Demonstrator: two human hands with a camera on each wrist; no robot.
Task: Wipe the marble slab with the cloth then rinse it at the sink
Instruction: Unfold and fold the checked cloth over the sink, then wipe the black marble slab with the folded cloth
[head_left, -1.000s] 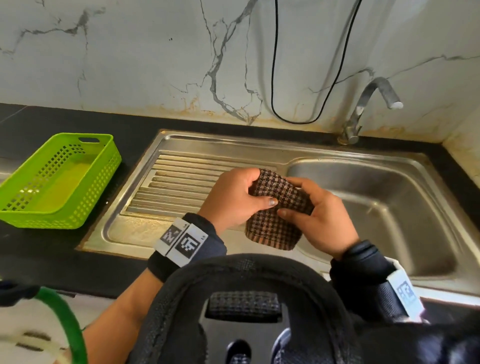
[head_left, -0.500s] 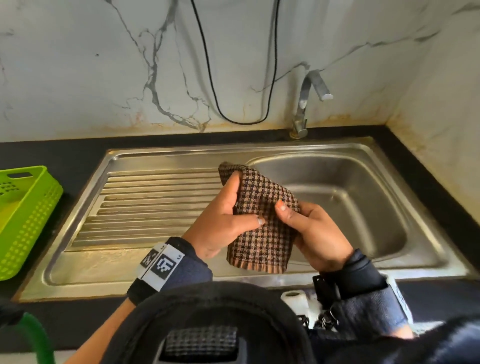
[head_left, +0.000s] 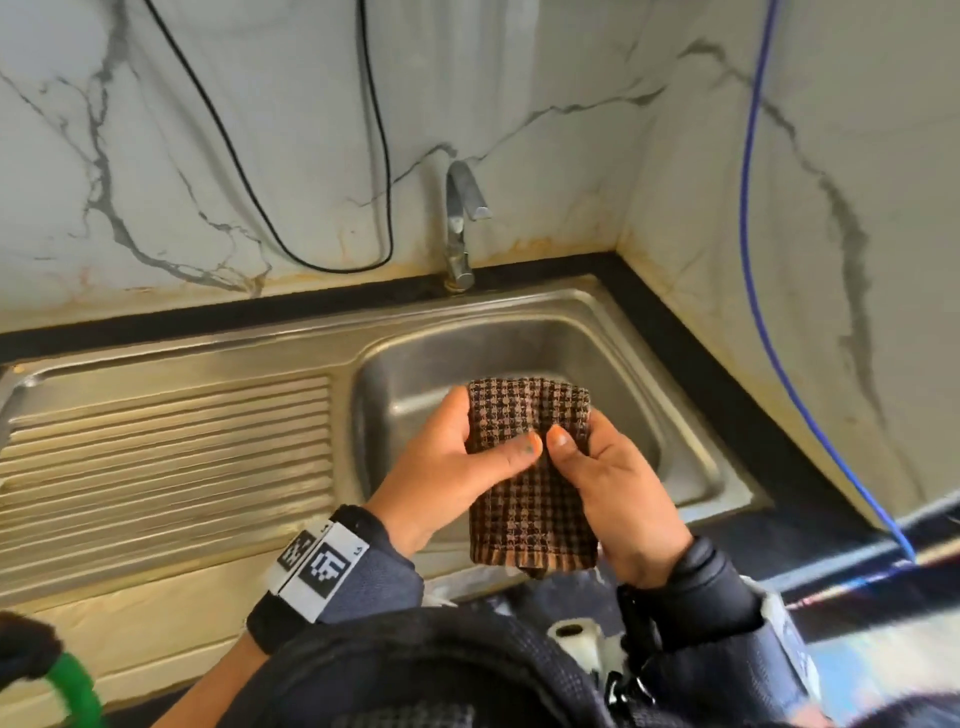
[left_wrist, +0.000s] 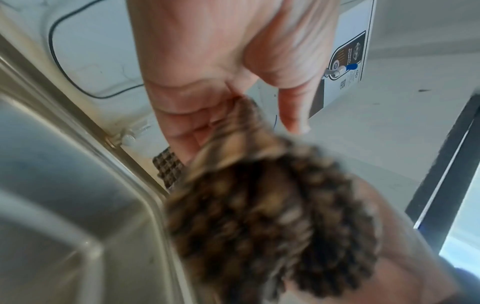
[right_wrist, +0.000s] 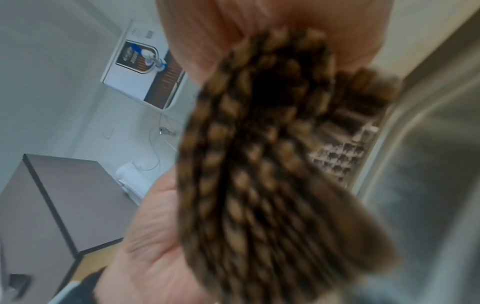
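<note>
We are at the rinse step, by our reading: the cloth is folded into a thick brown-checked pad and held in the air over the basin of the sink, clear of the steel. Our left hand grasps it from the left, thumb laid across its front face and fingers tucked behind; our right hand grasps it from the right in the same way, and the two thumb tips sit just beside each other at the middle of the fold. The wrist views show the same thing from below — blurred checked layers pinched against each palm.

The tap stands at the back rim of the sink, its spout turned over the basin, and we see no water running from it. The basin looks dry as far as we can tell.

So the next move, we judge, calls for freeing one hand to open the tap while the other keeps the cloth — then bringing the pad up under the spout, which is farther back than where we hold it. Loosening the fold would let water reach the inner layers. The ribbed drainboard lies to our left, well apart from the cloth.
</note>
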